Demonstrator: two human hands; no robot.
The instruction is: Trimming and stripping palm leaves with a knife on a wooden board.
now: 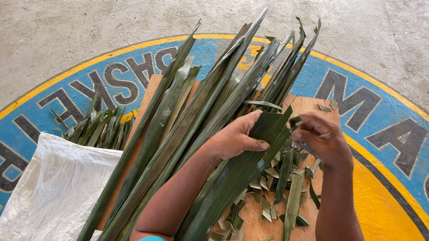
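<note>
My left hand (235,139) grips a broad dark green leaf strip (236,174), thumb pressed across its upper part. My right hand (322,139) pinches the top right edge of the same leaf near its cut end, fingers curled. The leaf runs from my lap up to between both hands. A long bundle of narrow green leaves (195,109) lies diagonally under my left arm, fanning toward the upper right. Both hands hover over a wooden board (307,109).
Short cut leaf scraps (282,189) litter the board below my right hand. A white woven sack (56,190) lies at lower left, with a small pile of cut leaf pieces (100,128) above it. The floor is concrete with a painted blue and yellow circle (388,195).
</note>
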